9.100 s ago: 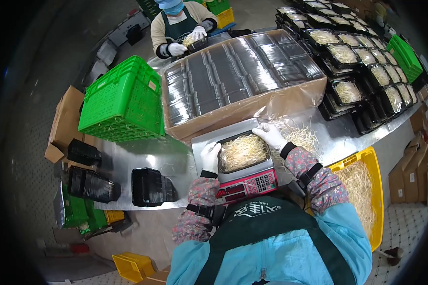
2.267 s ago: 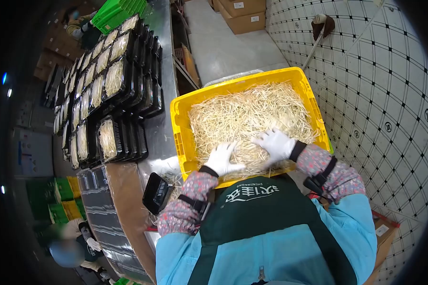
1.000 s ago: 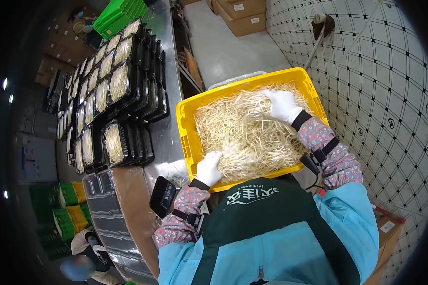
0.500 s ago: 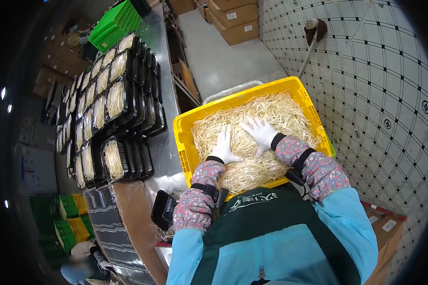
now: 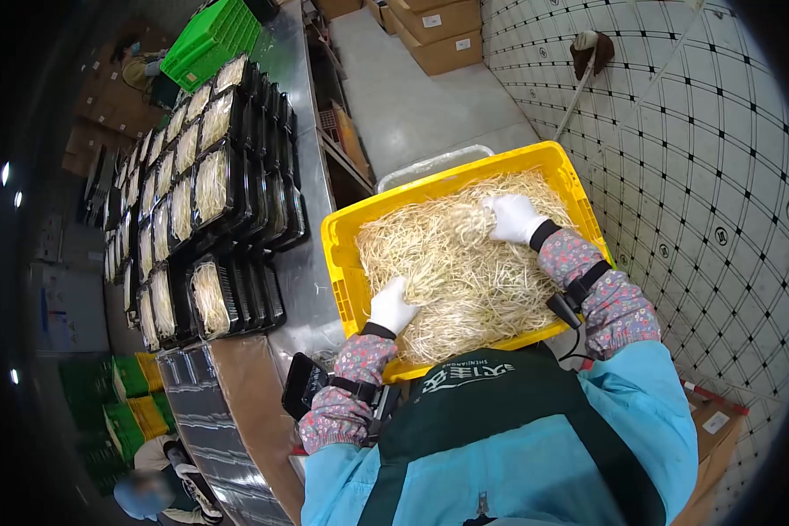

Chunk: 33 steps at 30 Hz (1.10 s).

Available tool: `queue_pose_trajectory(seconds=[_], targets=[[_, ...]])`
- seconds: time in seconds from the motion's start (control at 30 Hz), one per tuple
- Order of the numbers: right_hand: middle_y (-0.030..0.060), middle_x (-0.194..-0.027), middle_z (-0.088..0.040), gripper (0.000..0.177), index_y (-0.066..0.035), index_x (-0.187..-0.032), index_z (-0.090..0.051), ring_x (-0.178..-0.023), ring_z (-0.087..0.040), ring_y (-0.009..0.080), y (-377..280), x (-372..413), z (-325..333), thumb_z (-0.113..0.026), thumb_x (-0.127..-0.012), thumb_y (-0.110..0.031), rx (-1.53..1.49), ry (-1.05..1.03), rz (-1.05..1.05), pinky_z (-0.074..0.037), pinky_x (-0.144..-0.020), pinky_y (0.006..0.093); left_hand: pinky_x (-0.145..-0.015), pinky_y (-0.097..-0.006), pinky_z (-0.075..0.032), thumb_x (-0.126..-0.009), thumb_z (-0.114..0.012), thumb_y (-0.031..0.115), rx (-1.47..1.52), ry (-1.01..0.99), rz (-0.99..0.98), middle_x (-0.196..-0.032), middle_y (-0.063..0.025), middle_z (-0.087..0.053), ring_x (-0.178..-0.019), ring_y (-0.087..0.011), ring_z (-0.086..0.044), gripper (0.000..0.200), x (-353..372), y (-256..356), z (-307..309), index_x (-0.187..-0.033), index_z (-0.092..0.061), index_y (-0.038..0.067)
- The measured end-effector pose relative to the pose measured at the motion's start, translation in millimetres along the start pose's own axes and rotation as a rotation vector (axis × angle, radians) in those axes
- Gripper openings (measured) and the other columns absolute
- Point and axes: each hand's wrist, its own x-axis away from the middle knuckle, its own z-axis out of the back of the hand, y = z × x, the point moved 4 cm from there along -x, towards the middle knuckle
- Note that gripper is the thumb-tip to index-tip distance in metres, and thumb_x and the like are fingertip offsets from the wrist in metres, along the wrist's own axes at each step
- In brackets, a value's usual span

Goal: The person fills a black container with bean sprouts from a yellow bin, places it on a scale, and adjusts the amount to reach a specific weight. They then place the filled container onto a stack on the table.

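A yellow plastic crate point(image 5: 335, 254) in front of me is filled with pale, thin strands that look like bean sprouts point(image 5: 478, 289). My right hand point(image 5: 515, 217), in a white glove, is closed around a clump of them in the upper right of the crate. At the crate's lower left, my left hand point(image 5: 393, 307), gloved too, has its fingers curled into the sprouts near the wall. The tips of both hands are partly buried.
Stacked black trays of sprouts point(image 5: 210, 184) cover much of the metal table point(image 5: 302, 298) on the left. Behind them stands a green crate point(image 5: 210, 44). Cardboard boxes point(image 5: 438, 35) are at the back. Co-workers appear at upper left and lower left point(image 5: 145, 495).
My hands have moved apart, the left down and left, the right up and right. Spread flat on the sprouts earlier, their fingers have now closed into them.
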Motion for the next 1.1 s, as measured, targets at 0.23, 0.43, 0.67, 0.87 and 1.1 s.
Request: queue_pose_trajectory(seconds=[0.23,0.43,0.67,0.87,1.1], targets=[[0.0137,-0.105,-0.068,0.081,-0.013,-0.13,-0.056,-0.099,-0.067,0.0323,-73,-36,-32,-0.085,-0.06,-0.041,0.074,-0.139,0.275,-0.053,-0.083,0.0468,-0.101,-0.0384,-0.045,-0.067,-0.085,0.032,-0.053,-0.258,-0.365,-0.131,-0.0188,-0.056,-0.12,-0.0345,-0.055,0.086,4,75,22,-0.141,-0.048,0.008],[0.0224,-0.162,-0.011,0.149,-0.02,-0.158,-0.006,-0.148,-0.016,0.0446,-61,-44,-46,-0.092,-0.043,-0.056,0.261,-0.453,0.151,-0.024,-0.113,0.062,-0.117,-0.0447,-0.029,-0.058,-0.09,0.041,0.001,-0.018,-0.215,-0.153,-0.0242,-0.032,-0.143,-0.0414,-0.028,0.116,-60,37,40,-0.151,-0.03,0.002],[0.0176,-0.115,-0.066,0.106,-0.004,-0.145,-0.039,-0.115,-0.06,0.0323,-40,-48,-61,-0.09,-0.057,-0.035,0.207,-0.449,0.157,-0.051,-0.091,0.0402,-0.113,-0.0436,-0.034,-0.052,-0.093,0.039,0.032,-0.175,0.105,-0.152,-0.0326,-0.026,-0.138,-0.0445,-0.034,0.138,-91,-3,-40,-0.154,-0.009,0.0],[0.018,-0.096,-0.07,0.025,-0.006,-0.099,-0.068,-0.092,-0.068,0.0356,-16,-30,-72,-0.065,-0.076,-0.015,-0.031,-0.261,0.176,-0.055,-0.08,0.0439,-0.095,-0.0424,-0.05,-0.065,-0.084,0.028,0.075,-0.275,0.256,-0.116,-0.024,-0.063,-0.108,-0.0391,-0.062,0.077,-86,16,-22,-0.131,-0.052,0.003],[0.02,-0.101,-0.071,0.036,-0.006,-0.112,-0.07,-0.097,-0.067,0.0351,44,-34,6,-0.07,-0.077,-0.016,-0.412,-0.081,-0.031,-0.053,-0.086,0.0405,-0.087,-0.0419,-0.051,-0.069,-0.08,0.018,-0.034,-0.04,-0.062,-0.112,-0.0142,-0.065,-0.102,-0.035,-0.064,0.055,-49,1,-17,-0.121,-0.061,0.013]])
